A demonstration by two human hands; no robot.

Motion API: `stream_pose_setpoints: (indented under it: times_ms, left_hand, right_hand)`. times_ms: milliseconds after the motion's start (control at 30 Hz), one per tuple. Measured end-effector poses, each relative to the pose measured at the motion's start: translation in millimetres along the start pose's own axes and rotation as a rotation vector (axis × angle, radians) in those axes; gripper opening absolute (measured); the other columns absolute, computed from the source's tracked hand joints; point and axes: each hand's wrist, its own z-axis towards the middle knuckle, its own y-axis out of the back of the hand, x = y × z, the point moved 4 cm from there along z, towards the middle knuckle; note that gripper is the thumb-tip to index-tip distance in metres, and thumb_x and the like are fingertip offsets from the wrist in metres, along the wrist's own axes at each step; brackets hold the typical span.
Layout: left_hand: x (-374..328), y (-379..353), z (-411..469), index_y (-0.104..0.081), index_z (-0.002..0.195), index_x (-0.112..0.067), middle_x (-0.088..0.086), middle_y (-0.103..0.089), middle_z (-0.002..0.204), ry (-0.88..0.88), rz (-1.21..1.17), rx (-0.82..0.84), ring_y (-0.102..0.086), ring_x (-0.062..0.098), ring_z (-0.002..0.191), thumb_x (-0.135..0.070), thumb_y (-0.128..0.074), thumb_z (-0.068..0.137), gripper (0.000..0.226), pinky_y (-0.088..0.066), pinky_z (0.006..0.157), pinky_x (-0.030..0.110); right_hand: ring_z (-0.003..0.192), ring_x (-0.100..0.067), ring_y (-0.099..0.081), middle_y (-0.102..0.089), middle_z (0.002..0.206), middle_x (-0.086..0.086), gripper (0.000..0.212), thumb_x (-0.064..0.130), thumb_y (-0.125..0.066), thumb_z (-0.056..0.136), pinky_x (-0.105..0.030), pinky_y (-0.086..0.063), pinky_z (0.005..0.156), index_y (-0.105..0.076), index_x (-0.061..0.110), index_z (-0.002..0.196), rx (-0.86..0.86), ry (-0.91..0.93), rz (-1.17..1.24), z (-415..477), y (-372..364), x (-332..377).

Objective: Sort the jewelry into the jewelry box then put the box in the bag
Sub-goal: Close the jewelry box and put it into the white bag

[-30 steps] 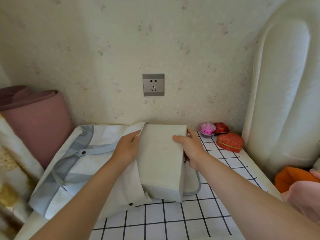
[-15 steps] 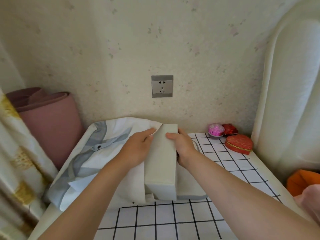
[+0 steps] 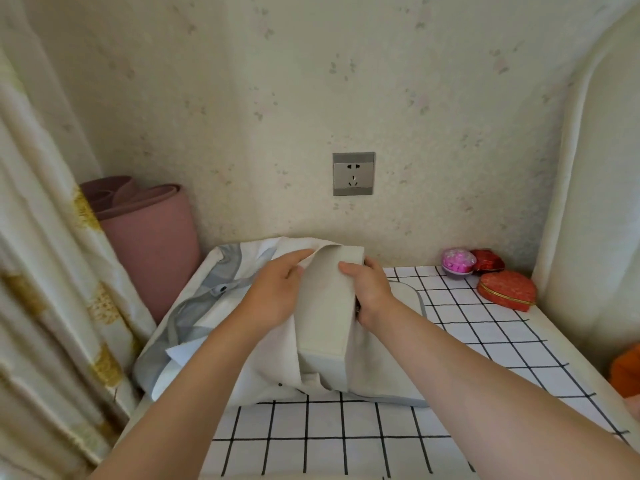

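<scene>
A pale grey jewelry box (image 3: 325, 306) stands on its narrow side, partway inside the mouth of a white and grey fabric bag (image 3: 214, 306) that lies on the table. My right hand (image 3: 370, 289) grips the box's right face, thumb on top and fingers behind it. My left hand (image 3: 277, 292) holds the bag's upper flap against the left face of the box. The box's lower end rests inside the bag's opening, with fabric on both sides of it.
White table (image 3: 485, 362) with a black grid. At its back right stand a red heart-shaped box (image 3: 507, 291), a pink round case (image 3: 457, 263) and a small red box (image 3: 488, 260). A rolled pink mat (image 3: 149, 237) leans left; curtain (image 3: 41, 271) hangs beside it.
The box has turned from lying flat to standing on its narrow side and has gone deeper into the bag. My left hand has pulled the bag's flap up around it.
</scene>
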Motion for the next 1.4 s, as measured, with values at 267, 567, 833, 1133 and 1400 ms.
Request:
stream_pose_setpoints:
  times_ms: [267, 567, 833, 1133, 1400]
  left_hand:
    - [21, -28, -17, -0.047, 0.144, -0.03, -0.01, -0.052, 0.143, 0.022, 0.158, 0.212, -0.047, 0.007, 0.13, -0.018, -0.036, 0.106, 0.042, -0.034, 0.106, 0.019]
    - [8, -46, -42, -0.022, 0.156, -0.03, -0.01, -0.02, 0.162, -0.086, 0.334, 0.353, -0.013, 0.01, 0.15, -0.024, -0.039, 0.105, 0.054, -0.007, 0.108, 0.015]
    - [12, -37, -70, -0.015, 0.156, -0.034, -0.015, -0.009, 0.163, -0.143, 0.489, 0.378, -0.003, 0.01, 0.151, -0.06, -0.06, 0.088, 0.086, -0.013, 0.122, 0.035]
    - [22, -15, -105, 0.016, 0.154, -0.031, -0.018, 0.013, 0.16, -0.254, 0.781, 0.451, 0.014, 0.006, 0.147, -0.059, -0.084, 0.058, 0.141, 0.002, 0.116, 0.024]
    - [59, -9, -93, -0.016, 0.155, -0.037, -0.016, -0.012, 0.163, -0.374, 0.88, 0.192, -0.009, 0.012, 0.152, -0.073, -0.06, 0.078, 0.096, -0.014, 0.118, 0.06]
  right_hand:
    - [0.092, -0.027, -0.075, -0.074, 0.112, -0.008, 0.072, 0.024, -0.077, 0.064, -0.038, -0.06, 0.07, -0.057, 0.019, 0.132, 0.027, -0.037, -0.093, -4, 0, -26]
    - [0.104, -0.016, -0.067, -0.071, 0.111, 0.006, 0.037, 0.055, -0.044, 0.096, -0.042, -0.052, 0.098, -0.062, 0.034, 0.121, 0.172, 0.05, -0.751, -33, 29, -20]
    - [0.138, -0.012, -0.039, -0.032, 0.158, 0.011, 0.091, 0.06, -0.062, 0.085, -0.026, -0.037, 0.102, -0.004, 0.047, 0.155, 0.555, 0.059, -1.238, -98, 64, -11]
    - [0.106, -0.028, -0.059, -0.041, 0.15, -0.006, 0.126, 0.036, -0.072, 0.085, -0.038, -0.051, 0.081, 0.039, 0.04, 0.144, 0.649, 0.572, -1.806, -124, 67, -20]
    - [0.083, -0.027, -0.06, -0.064, 0.099, -0.003, 0.11, 0.008, -0.06, 0.084, -0.034, -0.038, 0.058, 0.022, 0.035, 0.153, 0.422, 0.881, -1.892, -117, 55, -33]
